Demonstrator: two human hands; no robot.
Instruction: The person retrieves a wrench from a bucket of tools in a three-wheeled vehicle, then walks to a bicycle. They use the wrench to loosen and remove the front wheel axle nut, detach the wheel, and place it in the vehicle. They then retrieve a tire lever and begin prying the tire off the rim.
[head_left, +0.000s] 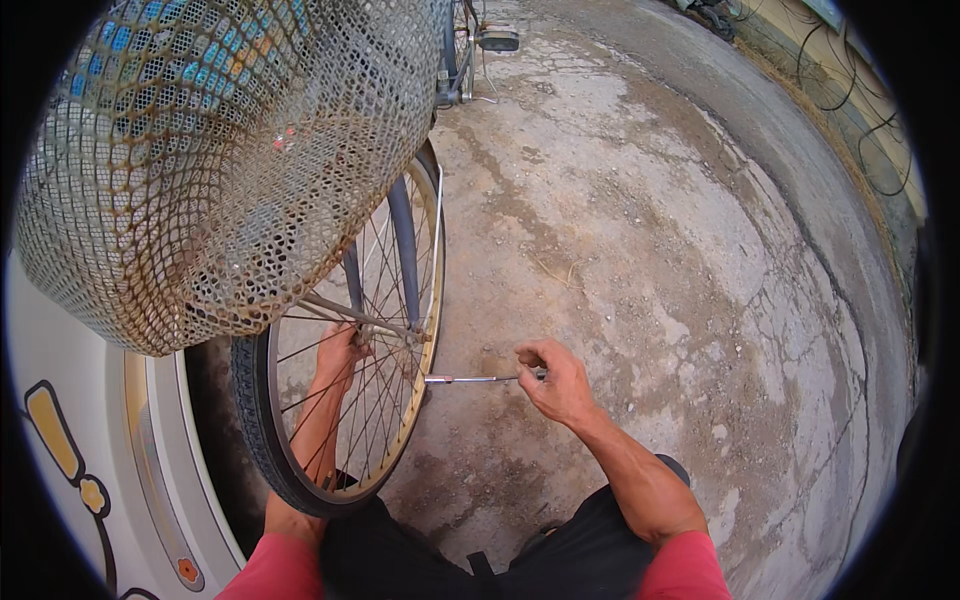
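Note:
A bicycle's front wheel with a black tyre (259, 420) stands before me, its axle held by a grey fork (403, 247). My right hand (553, 379) grips the far end of a thin metal tool with a socket-like head (450, 380), which points left, close to the rim at the wheel's right side. My left hand (345, 346) is behind the spokes near the hub (367, 330); the spokes partly cover it, and whether it holds anything is unclear. A basket stay (330, 307) runs down to the axle nut (426, 337).
A rusty wire-mesh basket (225, 180) with things inside overhangs the wheel. A pedal (499, 41) juts out at the top. A pale decorated panel (67, 360) stands close on the left. Cracked concrete ground (660, 300) extends right, with loose cables (847, 97) along a wall.

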